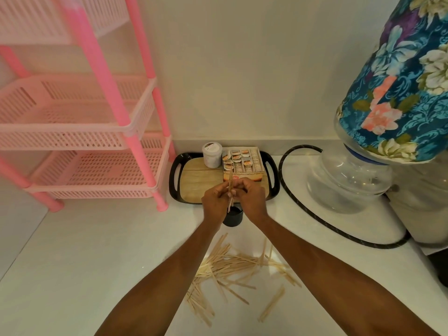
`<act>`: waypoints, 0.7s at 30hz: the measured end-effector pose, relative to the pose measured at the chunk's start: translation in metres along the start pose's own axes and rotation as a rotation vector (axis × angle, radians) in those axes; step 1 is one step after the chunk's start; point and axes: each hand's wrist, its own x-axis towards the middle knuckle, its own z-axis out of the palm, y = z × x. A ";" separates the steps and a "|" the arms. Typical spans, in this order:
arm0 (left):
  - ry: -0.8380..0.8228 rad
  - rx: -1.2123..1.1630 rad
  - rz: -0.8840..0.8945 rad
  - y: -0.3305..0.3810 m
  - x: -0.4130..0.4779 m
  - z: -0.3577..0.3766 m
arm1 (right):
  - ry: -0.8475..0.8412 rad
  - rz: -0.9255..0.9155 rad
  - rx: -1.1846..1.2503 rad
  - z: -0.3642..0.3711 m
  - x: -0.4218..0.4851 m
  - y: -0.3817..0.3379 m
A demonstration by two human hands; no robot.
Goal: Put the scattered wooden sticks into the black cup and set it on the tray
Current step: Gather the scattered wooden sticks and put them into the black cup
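Many sticks (232,267) litter your white counter (72,263); your left hand (215,202) and right hand (252,197) pinch a bundle (230,187) above the black cup (233,218).

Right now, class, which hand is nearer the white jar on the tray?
Left. The left hand is in front of the jar, almost straight below it in the view. The right hand is farther over, in front of the box beside the jar.

The desk (72,251) looks smooth, white and faintly glossy. Pale, matt wooden sticks (232,265) lie near its front edge. The black cup (234,218) seems matt plastic. The tray (194,183) has a wood-grain base and glossy black rim. The pink rack (97,141) at the left edge is perforated plastic.
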 end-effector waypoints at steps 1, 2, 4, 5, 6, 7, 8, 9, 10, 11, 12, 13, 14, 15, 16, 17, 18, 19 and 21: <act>-0.002 0.000 -0.004 -0.001 -0.001 0.000 | -0.010 0.008 -0.002 0.001 -0.002 0.001; -0.001 0.001 -0.006 -0.003 -0.002 -0.001 | -0.016 0.014 -0.004 0.001 -0.003 0.002; -0.008 -0.013 -0.015 -0.004 -0.003 -0.002 | -0.015 0.018 -0.012 0.001 -0.005 0.001; -0.014 -0.019 -0.022 -0.004 -0.003 -0.003 | -0.012 0.020 -0.020 0.001 -0.005 0.001; -0.013 -0.015 -0.031 -0.005 -0.003 -0.003 | -0.008 0.024 -0.028 0.000 -0.006 0.000; -0.005 -0.003 -0.041 -0.006 -0.003 -0.004 | -0.004 0.029 -0.034 -0.002 -0.006 -0.001; 0.010 0.014 -0.054 -0.006 -0.002 -0.004 | 0.002 0.033 -0.041 -0.003 -0.006 -0.001; 0.027 0.029 -0.071 -0.006 -0.003 -0.005 | 0.011 0.036 -0.050 -0.006 -0.007 -0.002; 0.038 0.039 -0.087 -0.006 -0.002 -0.007 | 0.022 0.038 -0.059 -0.008 -0.007 -0.002; 0.044 0.045 -0.099 -0.006 -0.002 -0.008 | 0.033 0.040 -0.066 -0.010 -0.007 -0.002; 0.047 0.046 -0.104 -0.007 -0.002 -0.009 | 0.042 0.042 -0.071 -0.012 -0.008 -0.001; 0.049 0.045 -0.106 -0.007 -0.002 -0.011 | 0.045 0.049 -0.072 -0.014 -0.009 -0.001; 0.051 0.043 -0.106 -0.007 -0.003 -0.012 | 0.042 0.061 -0.071 -0.016 -0.010 0.000; 0.054 0.043 -0.106 -0.007 -0.004 -0.013 | 0.039 0.074 -0.070 -0.018 -0.011 0.001; 0.060 0.042 -0.110 -0.008 -0.005 -0.014 | 0.037 0.085 -0.072 -0.020 -0.012 0.002; 0.066 0.035 -0.116 -0.008 -0.006 -0.016 | 0.038 0.093 -0.075 -0.021 -0.013 0.003; 0.072 0.021 -0.124 -0.008 -0.008 -0.018 | 0.039 0.103 -0.080 -0.022 -0.015 0.003; 0.079 0.016 -0.128 -0.009 -0.010 -0.021 | 0.042 0.110 -0.083 -0.024 -0.017 0.004; 0.088 0.047 -0.122 -0.014 -0.014 -0.029 | 0.044 0.115 -0.097 -0.028 -0.020 0.007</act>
